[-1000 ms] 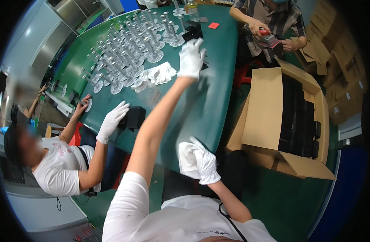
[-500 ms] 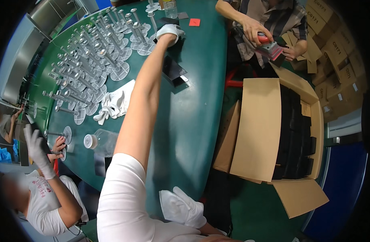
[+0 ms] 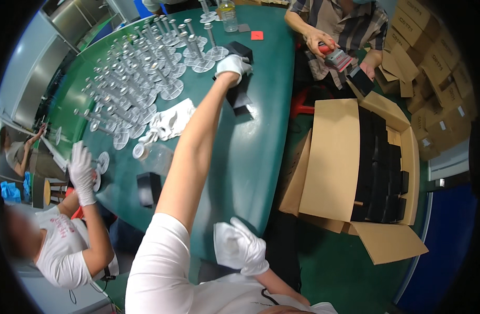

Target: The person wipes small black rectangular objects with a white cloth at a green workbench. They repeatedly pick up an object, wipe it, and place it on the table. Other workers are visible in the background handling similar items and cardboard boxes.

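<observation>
My left hand (image 3: 233, 67), in a white glove, reaches far over the green table. Its fingers are curled down over a dark piece, whose edges show only slightly beside the glove. Close beyond it stands a black box (image 3: 240, 51), and on the near side lies a glossy black panel (image 3: 241, 100), partly hidden by the hand and wrist. Near my body, my gloved right hand (image 3: 247, 249) is closed on a white cloth (image 3: 224, 242), which hangs flat on its left side.
Many clear stands with round bases (image 3: 171, 89) crowd the far left of the green table (image 3: 250, 157). Nearby are white gloves (image 3: 172, 120), a clear bottle (image 3: 159, 158) and a black box (image 3: 147, 189). Co-workers sit left and far right. A carton (image 3: 331, 162) of black boxes stands right.
My left hand has drawn back slightly toward me, uncovering the black box beyond it. The right hand still holds the cloth. The view has shifted; the right co-worker's black panel is tilted more into view.
</observation>
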Demonstrator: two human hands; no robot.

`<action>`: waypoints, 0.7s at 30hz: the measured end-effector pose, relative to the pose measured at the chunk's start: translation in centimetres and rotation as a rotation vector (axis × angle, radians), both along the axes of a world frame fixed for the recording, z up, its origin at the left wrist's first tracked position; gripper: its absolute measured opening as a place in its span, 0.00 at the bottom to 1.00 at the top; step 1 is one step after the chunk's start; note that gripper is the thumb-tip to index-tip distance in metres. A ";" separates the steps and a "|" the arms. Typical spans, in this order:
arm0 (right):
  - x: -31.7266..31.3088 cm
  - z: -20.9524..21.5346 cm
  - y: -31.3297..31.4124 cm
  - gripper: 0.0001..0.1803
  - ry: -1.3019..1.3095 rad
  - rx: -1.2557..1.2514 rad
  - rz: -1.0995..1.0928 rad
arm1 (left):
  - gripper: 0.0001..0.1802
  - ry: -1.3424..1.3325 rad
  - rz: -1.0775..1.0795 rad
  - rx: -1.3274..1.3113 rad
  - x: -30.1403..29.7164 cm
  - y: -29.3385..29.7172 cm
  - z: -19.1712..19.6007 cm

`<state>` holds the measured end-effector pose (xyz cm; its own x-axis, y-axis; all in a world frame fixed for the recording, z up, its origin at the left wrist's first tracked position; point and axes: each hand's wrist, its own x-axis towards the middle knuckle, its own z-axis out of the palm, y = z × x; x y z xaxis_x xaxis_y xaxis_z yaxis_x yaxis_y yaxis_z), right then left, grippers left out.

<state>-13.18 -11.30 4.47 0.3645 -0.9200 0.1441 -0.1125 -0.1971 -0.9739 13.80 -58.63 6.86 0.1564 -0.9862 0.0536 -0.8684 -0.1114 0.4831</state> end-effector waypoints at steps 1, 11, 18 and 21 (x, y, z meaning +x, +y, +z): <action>0.0 0.0 0.1 0.19 -0.043 -0.002 -0.006 | 0.29 0.047 0.021 -0.008 -0.7 2.4 0.3; -1.4 2.9 0.4 0.19 -0.420 0.435 -0.057 | 0.25 0.021 0.014 -0.013 -7.7 28.6 2.8; -4.7 0.7 -1.8 0.32 -0.836 0.654 0.103 | 0.24 -0.093 -0.065 -0.078 -7.1 41.6 3.1; -5.5 -1.2 -7.0 0.46 -0.812 0.544 0.406 | 0.20 0.020 -0.154 -0.332 -5.2 45.3 3.7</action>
